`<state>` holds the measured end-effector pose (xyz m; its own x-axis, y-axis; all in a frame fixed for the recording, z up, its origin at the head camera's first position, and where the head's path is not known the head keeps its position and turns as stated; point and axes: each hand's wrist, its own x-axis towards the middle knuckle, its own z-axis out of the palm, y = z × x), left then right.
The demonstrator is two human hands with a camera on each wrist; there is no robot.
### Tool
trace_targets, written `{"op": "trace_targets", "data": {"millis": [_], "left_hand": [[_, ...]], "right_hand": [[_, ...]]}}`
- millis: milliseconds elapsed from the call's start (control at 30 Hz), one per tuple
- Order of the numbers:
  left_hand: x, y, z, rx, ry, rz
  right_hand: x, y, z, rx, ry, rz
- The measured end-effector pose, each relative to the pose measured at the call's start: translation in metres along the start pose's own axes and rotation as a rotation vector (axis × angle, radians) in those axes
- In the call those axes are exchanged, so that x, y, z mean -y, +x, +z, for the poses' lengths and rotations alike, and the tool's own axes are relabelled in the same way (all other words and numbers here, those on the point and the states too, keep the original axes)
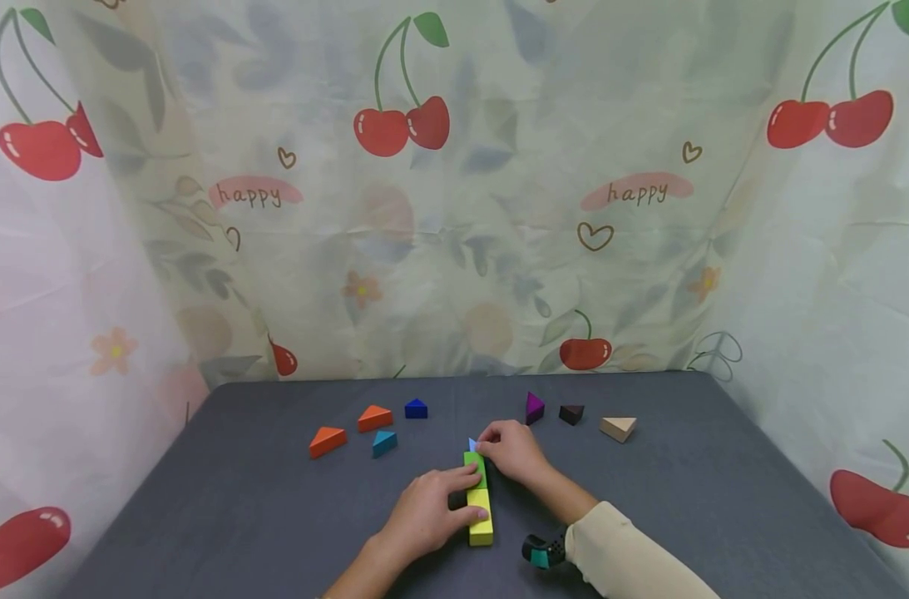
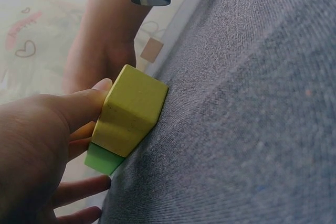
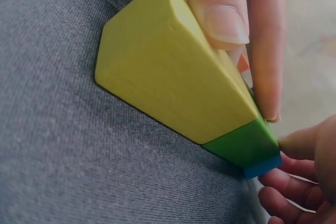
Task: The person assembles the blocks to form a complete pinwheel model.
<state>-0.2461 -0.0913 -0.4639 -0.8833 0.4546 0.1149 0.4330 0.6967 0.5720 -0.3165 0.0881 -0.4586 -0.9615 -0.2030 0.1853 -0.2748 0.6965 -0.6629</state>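
Taking the green block (image 1: 474,458) as the clock's centre in the head view, with twelve pointing away from the person: at six o'clock, end to end with it, a yellow block (image 1: 480,500); at twelve, against its far end, a small light-blue block (image 1: 472,445). Stretched in from near eight o'clock with the left hand (image 1: 427,509), grip fairly wide, thumb laid on the yellow block and a finger on the green one. Stretched in from four o'clock with the right hand (image 1: 516,452), grip narrow, pinching the light-blue block.

Farther out on the grey desk (image 1: 237,516), well apart from the row: an orange wedge (image 1: 327,443) just past nine, a teal wedge (image 1: 384,443) at half past nine, a second orange wedge (image 1: 375,418) at ten, a dark-blue wedge (image 1: 417,408) at half past ten. Opposite: a purple wedge (image 1: 534,408) at half past one, a dark brown wedge (image 1: 571,414) at two, a pale wooden wedge (image 1: 618,428) at half past two. Near half past four, beside the beige sleeve (image 1: 619,549), a black-and-teal wrist camera (image 1: 540,552). Behind the desk, toward twelve, a hanging cloth (image 1: 454,200) printed with cherries.
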Motion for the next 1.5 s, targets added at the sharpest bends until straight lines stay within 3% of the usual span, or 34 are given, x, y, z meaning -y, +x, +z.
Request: {"op": "trace_targets", "data": {"millis": [1067, 1500], "left_hand": [[0.000, 0.000, -0.001, 0.002, -0.004, 0.002], [-0.001, 0.000, 0.000, -0.001, 0.006, -0.022]], "right_hand": [[-0.001, -0.001, 0.003, -0.031, 0.027, 0.016], [-0.006, 0.002, -0.020, -0.122, 0.028, -0.058]]}}
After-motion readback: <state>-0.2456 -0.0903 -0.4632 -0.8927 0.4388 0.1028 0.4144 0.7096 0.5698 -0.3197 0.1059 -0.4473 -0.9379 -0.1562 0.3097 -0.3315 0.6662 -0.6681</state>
